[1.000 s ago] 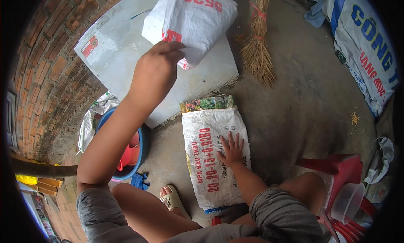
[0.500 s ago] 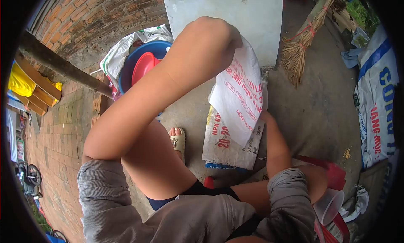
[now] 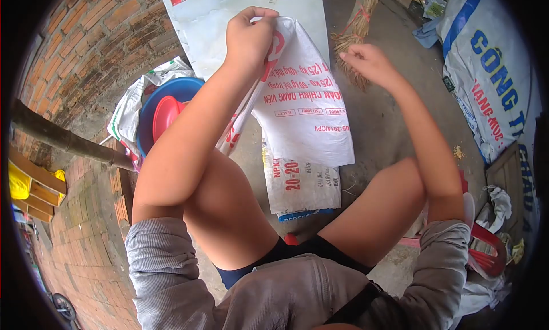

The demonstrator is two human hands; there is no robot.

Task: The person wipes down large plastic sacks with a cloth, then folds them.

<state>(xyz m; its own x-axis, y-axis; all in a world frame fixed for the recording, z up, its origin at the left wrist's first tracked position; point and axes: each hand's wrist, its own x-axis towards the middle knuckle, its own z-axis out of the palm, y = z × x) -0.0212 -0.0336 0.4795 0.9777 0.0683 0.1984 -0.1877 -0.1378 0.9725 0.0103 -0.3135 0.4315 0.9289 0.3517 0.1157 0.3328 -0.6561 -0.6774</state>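
My left hand [image 3: 250, 35] is raised at the upper middle, its fingers pinched on the top edge of a white sack [image 3: 303, 95] with red print, which hangs down in front of me. My right hand [image 3: 369, 62] is up to the right of that sack, apart from it; its thumb and forefinger are pressed together, and whatever may be between them is too small to make out. Below the hanging sack, a stack of printed sacks [image 3: 303, 187] lies on the ground between my legs.
At left, a blue basin [image 3: 147, 110] holds a red bowl [image 3: 166, 117], near a brick wall [image 3: 108, 38]. A pale board [image 3: 211, 21] stands ahead, with a straw broom [image 3: 357, 30] beside it. A large white sack [image 3: 474, 72] is at right, and a wooden pole [image 3: 68, 138] at left.
My right hand has come up from the sack's lower edge and is now away from it. My left hand has shifted left, and the sack hangs more spread out. The view has shifted.
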